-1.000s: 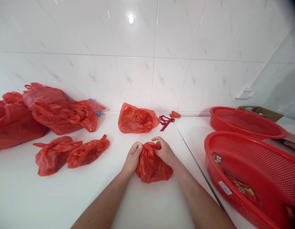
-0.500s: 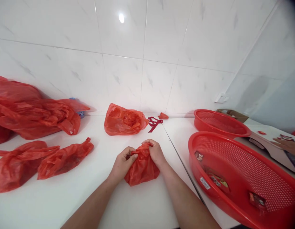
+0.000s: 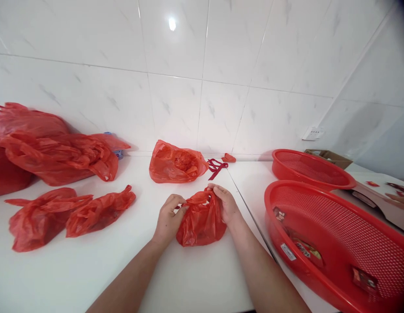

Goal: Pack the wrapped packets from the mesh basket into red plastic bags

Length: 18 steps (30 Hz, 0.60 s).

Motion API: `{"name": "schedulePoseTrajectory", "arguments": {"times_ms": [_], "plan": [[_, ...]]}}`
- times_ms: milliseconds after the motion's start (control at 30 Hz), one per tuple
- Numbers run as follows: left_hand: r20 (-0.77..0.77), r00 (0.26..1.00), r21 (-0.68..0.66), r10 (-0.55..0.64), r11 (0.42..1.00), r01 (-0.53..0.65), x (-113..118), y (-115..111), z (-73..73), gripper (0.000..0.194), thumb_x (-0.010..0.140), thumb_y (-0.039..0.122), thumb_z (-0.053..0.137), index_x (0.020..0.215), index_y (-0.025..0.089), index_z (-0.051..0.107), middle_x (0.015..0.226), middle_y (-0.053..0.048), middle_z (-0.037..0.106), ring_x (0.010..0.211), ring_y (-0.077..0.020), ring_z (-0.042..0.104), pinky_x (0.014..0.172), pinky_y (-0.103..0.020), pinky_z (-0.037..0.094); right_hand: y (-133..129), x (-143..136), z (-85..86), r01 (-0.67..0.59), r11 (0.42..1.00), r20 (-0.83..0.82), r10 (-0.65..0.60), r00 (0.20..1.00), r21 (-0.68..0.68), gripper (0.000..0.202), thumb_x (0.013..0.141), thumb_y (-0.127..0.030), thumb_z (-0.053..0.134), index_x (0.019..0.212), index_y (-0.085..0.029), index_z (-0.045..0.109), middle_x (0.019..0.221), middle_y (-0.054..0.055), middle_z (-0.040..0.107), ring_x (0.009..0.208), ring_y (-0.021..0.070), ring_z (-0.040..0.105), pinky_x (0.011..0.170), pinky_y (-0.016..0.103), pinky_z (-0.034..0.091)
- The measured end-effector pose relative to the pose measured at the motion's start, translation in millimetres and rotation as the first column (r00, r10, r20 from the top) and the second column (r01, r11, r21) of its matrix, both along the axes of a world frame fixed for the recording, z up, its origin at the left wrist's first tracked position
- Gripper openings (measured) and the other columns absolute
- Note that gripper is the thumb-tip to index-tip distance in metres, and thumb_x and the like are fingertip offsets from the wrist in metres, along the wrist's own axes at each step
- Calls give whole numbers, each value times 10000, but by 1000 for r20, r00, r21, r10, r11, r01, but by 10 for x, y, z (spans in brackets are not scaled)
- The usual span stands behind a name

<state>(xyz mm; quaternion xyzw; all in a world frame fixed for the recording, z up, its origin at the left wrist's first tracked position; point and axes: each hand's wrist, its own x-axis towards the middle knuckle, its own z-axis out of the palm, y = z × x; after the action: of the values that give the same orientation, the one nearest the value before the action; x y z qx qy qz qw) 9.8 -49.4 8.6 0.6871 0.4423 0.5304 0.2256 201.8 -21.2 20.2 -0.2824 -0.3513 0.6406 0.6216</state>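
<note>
now your left hand (image 3: 168, 218) and right hand (image 3: 227, 204) pinch the red bag (image 3: 200, 227) wider apart — its top, bunched a moment ago, spreads, likely easier to work.

**Left hand (image 3: 166, 219) and right hand (image 3: 228, 205) held near each other, fingers (image 3: 174, 201) bent**

The left forearm (image 3: 131, 271) is bared and slanted up to the right from the lower edge of the view; its wrist is kept nearly straight. The left hand is turned with its back outward, the fingers curled and the thumb (image 3: 181, 213) drawn toward the index finger in a pinch. The right forearm (image 3: 262, 263) is likewise bared and slanted up to the left. The right hand is set slightly higher, its fingers bent inward toward the left hand; its thumb is hidden from sight.
</note>
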Motion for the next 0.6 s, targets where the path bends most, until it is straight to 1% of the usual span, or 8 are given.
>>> {"name": "schedulePoseTrajectory", "arguments": {"times_ms": [67, 133, 200, 267, 367, 467, 533, 600], "plan": [[5, 998, 120, 70, 990, -70, -73, 26, 30, 83, 815, 189, 511, 772, 212, 578, 891, -9, 570, 864, -149, 548, 779, -283, 436, 67, 69, -28, 124, 991, 55, -122, 991, -40, 241, 612, -239, 751, 835, -184, 677, 741, 5, 662, 636, 117, 603, 629, 257, 513], [29, 985, 183, 172, 967, -174, -168, 52, 74, 71, 815, 192, 516, 783, 212, 576, 894, -9, 575, 878, -151, 546, 805, -294, 434, 140, 165, -61, 253, 965, 106, -245, 964, -67, 231, 575, -210, 764, 783, -190, 667, 694, -1, 646, 593, 111, 587, 582, 252, 517], [78, 960, 178, 271, 943, -280, -260, 77, 112, 53, 812, 211, 522, 792, 211, 570, 867, -4, 580, 855, -151, 546, 791, -294, 439, 208, 270, -98, 340, 937, 128, -329, 936, -80, 208, 569, -198, 762, 745, -202, 651, 667, -6, 631, 567, 108, 572, 545, 248, 518], [134, 932, 123, 338, 927, -354, -322, 100, 128, 46, 803, 231, 529, 799, 209, 569, 844, 2, 587, 829, -150, 548, 770, -288, 446, 259, 358, -139, 397, 913, 151, -382, 912, -92, 195, 572, -195, 754, 730, -213, 640, 651, -7, 619, 549, 107, 558, 521, 250, 517], [189, 905, -3, 381, 922, -388, -343, 142, 94, 63, 789, 261, 540, 793, 207, 570, 792, 15, 585, 759, -142, 545, 744, -282, 451, 300, 426, -203, 461, 881, 207, -434, 877, -107, 189, 574, -198, 738, 735, -214, 642, 649, -3, 613, 557, 111, 555, 530, 255, 518], [212, 899, -119, 384, 923, -366, -312, 186, 16, 82, 786, 280, 535, 779, 202, 557, 752, 20, 573, 677, -133, 530, 691, -283, 457, 306, 427, -261, 491, 863, 289, -444, 848, -116, 186, 577, -214, 722, 751, -200, 660, 697, 6, 624, 616, 117, 573, 567, 247, 509], [216, 903, -93, 370, 929, -358, -284, 196, -28, 92, 786, 261, 520, 840, 198, 561, 828, -7, 590, 751, -154, 559, 709, -301, 469, 294, 403, -289, 494, 861, 340, -432, 835, -118, 216, 590, -244, 717, 795, -197, 671, 777, 15, 639, 709, 136, 593, 602, 242, 498], [178, 922, 52, 345, 932, -359, -251, 174, -44, 236, 778, 228, 519, 1009, 198, 554, 1033, -62, 588, 974, -205, 555, 814, -355, 467, 276, 357, -311, 491, 867, 398, -422, 814, -85, 307, 622, -298, 708, 914, -215, 665, 910, 22, 647, 851, 168, 600, 675, 259, 495]]}}
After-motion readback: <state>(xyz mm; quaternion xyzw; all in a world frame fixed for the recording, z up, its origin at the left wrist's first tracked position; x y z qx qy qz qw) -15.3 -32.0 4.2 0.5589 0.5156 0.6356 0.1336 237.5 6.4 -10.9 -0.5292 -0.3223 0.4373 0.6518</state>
